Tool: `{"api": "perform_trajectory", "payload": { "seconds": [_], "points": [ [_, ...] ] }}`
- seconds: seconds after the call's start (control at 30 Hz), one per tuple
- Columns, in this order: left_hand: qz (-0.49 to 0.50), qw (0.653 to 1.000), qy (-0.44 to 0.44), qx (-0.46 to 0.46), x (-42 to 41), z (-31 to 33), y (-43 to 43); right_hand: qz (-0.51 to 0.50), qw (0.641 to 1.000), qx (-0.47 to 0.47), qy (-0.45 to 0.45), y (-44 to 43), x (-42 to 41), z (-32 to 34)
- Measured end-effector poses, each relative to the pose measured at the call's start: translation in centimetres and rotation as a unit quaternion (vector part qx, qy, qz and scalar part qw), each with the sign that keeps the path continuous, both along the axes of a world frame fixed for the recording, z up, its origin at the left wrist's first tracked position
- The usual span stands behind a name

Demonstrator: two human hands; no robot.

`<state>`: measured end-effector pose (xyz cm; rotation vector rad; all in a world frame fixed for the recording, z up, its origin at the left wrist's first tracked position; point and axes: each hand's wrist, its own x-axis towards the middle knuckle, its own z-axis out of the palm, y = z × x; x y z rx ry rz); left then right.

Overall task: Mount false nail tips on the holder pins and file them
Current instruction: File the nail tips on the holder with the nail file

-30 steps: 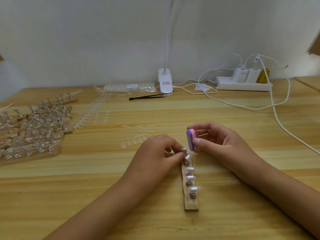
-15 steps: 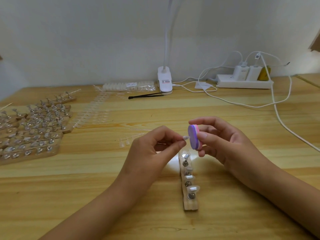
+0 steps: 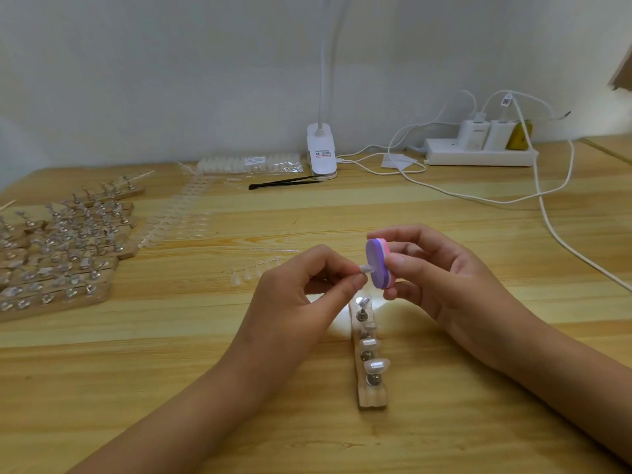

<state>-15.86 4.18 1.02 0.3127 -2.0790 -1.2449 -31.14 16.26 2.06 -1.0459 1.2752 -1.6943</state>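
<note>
1. One wooden holder strip [image 3: 372,398] lies end-on at lower centre on the worktop [image 3: 136,354], with pearly mounted tips [image 3: 376,365] on its pins.
2. Just above its far end, the left hand [image 3: 294,302] pinches a single nail tip [image 3: 365,268] between thumb and forefinger, clear of the strip.
3. The tip's free end rests against the purple face of the file block [image 3: 378,263], which the right hand [image 3: 444,285] grips between thumb and fingers.
4. A loose row of clear tips [image 3: 254,270] lies just left of the left hand.
5. Filled holders [image 3: 61,254] crowd the left edge.
6. By the wall at upper centre are black tweezers [image 3: 284,182] and a clip lamp [image 3: 320,153], with a power strip [image 3: 478,155] to their right.
</note>
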Motion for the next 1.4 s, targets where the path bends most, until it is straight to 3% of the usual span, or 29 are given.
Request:
{"api": "perform_trajectory", "payload": {
  "seconds": [0.53,0.7,0.93,1.07,1.2,1.4],
  "points": [
    [-0.022,0.999,-0.002,0.043,0.1,0.1,0.3,0.006,1.0,0.003,-0.007,0.0,0.3,0.0],
    [-0.02,1.0,-0.007,0.01,0.1,0.1,0.5,-0.008,1.0,0.003,-0.018,-0.3,0.1,-0.1],
    [0.013,0.995,-0.032,0.089,0.1,0.6,-1.0,-0.014,1.0,0.009,-0.007,0.2,-0.5,0.1],
    [0.023,0.99,-0.13,0.042,-0.7,0.2,-1.1,-0.039,0.998,0.019,-0.033,-0.1,-0.8,0.1],
    [0.042,0.974,-0.207,-0.084,-1.0,0.5,-1.1,-0.041,0.998,0.028,-0.041,-0.1,-0.9,0.0],
    [0.038,0.968,-0.234,-0.086,1.1,0.5,-0.8,-0.053,0.997,0.045,-0.02,-0.1,-1.1,-0.2]
  ]
}}
